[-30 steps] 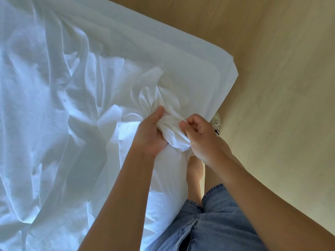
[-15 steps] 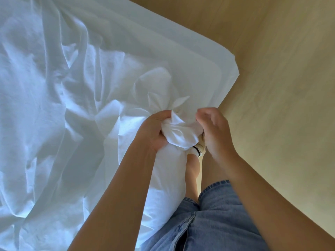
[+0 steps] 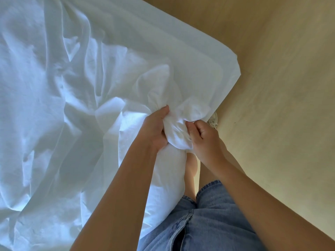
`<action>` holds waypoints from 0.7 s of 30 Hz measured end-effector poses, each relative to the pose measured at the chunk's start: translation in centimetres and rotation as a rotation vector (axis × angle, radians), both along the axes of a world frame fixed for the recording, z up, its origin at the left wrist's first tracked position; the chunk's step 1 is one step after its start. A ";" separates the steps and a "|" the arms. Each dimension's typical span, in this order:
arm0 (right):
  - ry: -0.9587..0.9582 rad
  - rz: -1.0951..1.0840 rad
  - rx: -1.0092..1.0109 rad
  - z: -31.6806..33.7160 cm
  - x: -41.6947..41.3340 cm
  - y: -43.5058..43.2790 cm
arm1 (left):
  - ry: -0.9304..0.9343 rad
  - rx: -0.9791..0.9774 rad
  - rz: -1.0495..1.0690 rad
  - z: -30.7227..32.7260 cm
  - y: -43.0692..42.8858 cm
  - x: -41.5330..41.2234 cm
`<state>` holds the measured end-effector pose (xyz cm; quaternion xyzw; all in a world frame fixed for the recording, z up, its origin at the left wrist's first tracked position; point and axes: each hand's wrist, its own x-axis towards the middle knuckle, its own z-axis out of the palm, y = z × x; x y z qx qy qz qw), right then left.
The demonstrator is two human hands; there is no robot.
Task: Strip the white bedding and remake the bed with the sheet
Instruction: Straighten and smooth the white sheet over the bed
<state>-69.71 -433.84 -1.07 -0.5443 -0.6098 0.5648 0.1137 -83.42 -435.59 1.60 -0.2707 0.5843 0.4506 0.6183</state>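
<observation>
While both my hands close on one bunch of white cloth just right of the frame's centre, neither has a finger free. My left hand wraps it from the left, thumb lying up over the top and fingers curled in below. My right hand pinches it from the right, thumb and bent fingertips dug into the folds. The two hands sit close together with only the wad between them.

The bunch is a gathered part of the sheet — possibly its corner, though the folds hide the edge and I cannot be sure. From my grip the cloth fans out to the left and up, rumpled and creased across the whole left half of the frame, and a length of it hangs down below my hands along my left forearm.

Under that loose cloth, toward the upper right, the bed shows a smoother, flat white layer ending in a rounded corner at the right of centre.

Directly below the bunch my bare knee shows, and just beside my right hand, at the bed's edge, is the tip of a pale shoe. My denim shorts fill the bottom centre — the light wooden floor takes up the right side.
</observation>
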 end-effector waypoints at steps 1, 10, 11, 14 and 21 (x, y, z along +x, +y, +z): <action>-0.014 0.021 -0.003 0.2 -0.1 0.2 | 0.004 0.016 0.001 -0.1 0.0 -0.1; 0.057 0.375 0.604 3.5 -1.9 0.6 | -0.045 0.188 -0.099 0.1 0.3 0.9; -0.017 0.445 0.493 3.2 -1.9 0.7 | -0.042 0.184 -0.056 0.2 0.4 1.0; -0.122 0.459 0.231 2.7 -1.6 0.9 | -0.026 0.186 -0.010 0.5 0.1 1.2; -0.142 0.322 0.589 3.0 -4.3 0.1 | 0.114 0.180 -0.211 1.1 -0.4 0.9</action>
